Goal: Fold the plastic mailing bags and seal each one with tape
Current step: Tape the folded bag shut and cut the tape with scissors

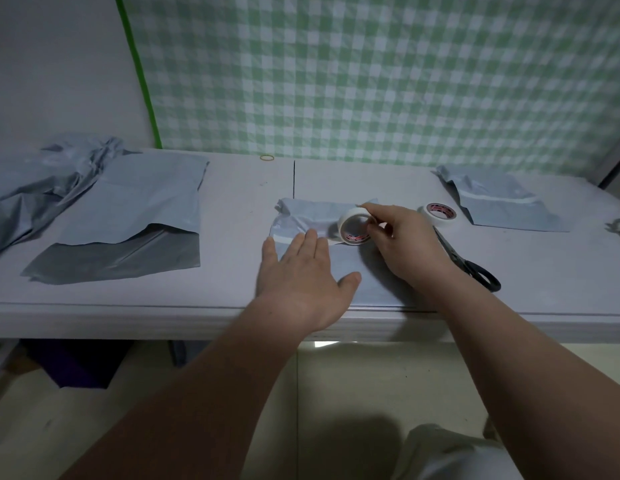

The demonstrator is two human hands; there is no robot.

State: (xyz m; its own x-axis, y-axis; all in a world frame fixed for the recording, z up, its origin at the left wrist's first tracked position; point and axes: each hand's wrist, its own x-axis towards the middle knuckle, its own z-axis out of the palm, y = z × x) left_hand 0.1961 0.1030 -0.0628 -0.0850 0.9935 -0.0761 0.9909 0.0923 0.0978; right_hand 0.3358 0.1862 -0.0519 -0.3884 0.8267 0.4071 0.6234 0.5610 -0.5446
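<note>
While the left hand (301,271) lies flat with its fingers straight and together on the folded mailing bag (312,213), its grip spread and pressing rather than holding, the fold is pinned against the desk (232,209), probably so the slick plastic cannot spring open. The bag sits at the middle of the desk near its front edge, between the two hands. On top of it stands the tape roll (353,226), upright on its rim, and the right hand (402,240) has its grip curled round the roll, with thumb and fingertips pinching at the upper edge. I judge it is finding or drawing the free end, so that a strip can run across the flap where a pale band already shows. Whether tape has left the roll is too small to tell. A second tape roll (440,213) lies flat just to the right, beside the black-handled scissors (471,265), both within easy reach for cutting. Farther right rests another folded bag (509,206) with a pale strip across it, seemingly finished and set aside. To the left, flat unfolded bags (138,202) and a crumpled heap (41,181) wait, which suggests most of the work remains. A rubber band (267,157) lies at the back, near the checked cloth (370,81).
</note>
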